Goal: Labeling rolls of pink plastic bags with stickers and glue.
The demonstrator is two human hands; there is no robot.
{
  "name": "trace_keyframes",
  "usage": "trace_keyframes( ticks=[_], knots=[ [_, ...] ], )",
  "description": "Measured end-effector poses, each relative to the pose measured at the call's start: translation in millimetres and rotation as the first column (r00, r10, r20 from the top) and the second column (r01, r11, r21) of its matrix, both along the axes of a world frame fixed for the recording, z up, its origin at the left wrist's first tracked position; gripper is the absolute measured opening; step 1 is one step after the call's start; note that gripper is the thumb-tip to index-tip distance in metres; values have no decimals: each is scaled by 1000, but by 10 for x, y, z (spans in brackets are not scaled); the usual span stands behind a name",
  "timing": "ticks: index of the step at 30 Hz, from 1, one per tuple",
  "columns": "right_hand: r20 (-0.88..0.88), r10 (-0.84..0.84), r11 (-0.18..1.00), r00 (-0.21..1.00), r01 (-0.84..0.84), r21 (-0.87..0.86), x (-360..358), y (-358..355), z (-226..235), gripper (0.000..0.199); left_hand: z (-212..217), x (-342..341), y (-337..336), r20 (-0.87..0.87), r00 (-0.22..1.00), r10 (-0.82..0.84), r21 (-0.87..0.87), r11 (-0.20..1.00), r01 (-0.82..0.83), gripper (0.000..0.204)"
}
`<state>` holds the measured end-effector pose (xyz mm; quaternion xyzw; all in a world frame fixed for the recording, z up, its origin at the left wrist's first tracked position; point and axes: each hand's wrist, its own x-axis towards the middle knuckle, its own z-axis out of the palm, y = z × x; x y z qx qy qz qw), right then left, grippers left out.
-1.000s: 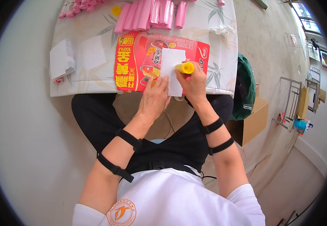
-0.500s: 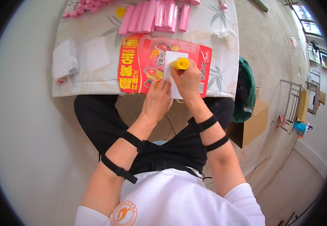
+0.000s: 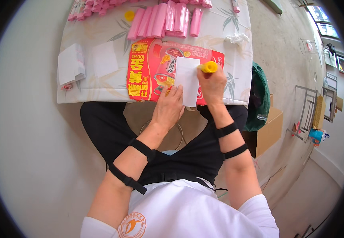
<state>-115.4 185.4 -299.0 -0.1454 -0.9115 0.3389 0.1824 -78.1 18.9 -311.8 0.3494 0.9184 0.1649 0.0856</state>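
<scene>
A white paper sheet [image 3: 187,77] lies on a red printed cardboard mat [image 3: 148,67] near the table's front edge. My left hand [image 3: 169,107] presses flat on the sheet's lower left corner, fingers apart. My right hand [image 3: 213,84] grips a yellow glue stick [image 3: 209,66] whose tip rests at the sheet's upper right edge.
A row of pink rolled tubes [image 3: 166,20] lies behind the mat, with more pink ones [image 3: 88,8] at the far left. A stack of white paper sheets [image 3: 71,63] and a loose sheet [image 3: 104,58] sit at the left. The leaf-patterned tablecloth [image 3: 235,75] hangs over the table. A cardboard box [image 3: 269,131] stands on the floor at my right.
My right hand has moved the yellow glue stick from the sheet's upper middle to its right edge. My left hand stays on the paper.
</scene>
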Motion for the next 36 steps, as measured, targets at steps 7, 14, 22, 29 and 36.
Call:
trace_keyframes(
  ticks=[7, 14, 22, 29, 36],
  knots=[
    [101, 57, 976, 993, -34, -214, 466, 79, 188, 26, -36, 25, -25, 15, 1000, 9, 14, 1000, -9, 55],
    [25, 206, 973, 978, -202, -109, 281, 115, 43, 23, -10, 45, -14, 11, 1000, 9, 35, 999, -10, 55],
    [15, 296, 953, 955, -294, -72, 275, 209, 24, 24, 0, 14, -32, 17, 1000, 24, 68, 997, -25, 52],
    [36, 300, 954, 953, -299, -31, 157, 246, 4, 26, -14, 9, -14, -4, 1000, 21, 87, 996, -20, 50],
    [-150, 43, 947, 988, -88, -310, 83, 300, 21, 29, 159, -132, 56, 34, 999, 6, 56, 998, -7, 44]
  ],
)
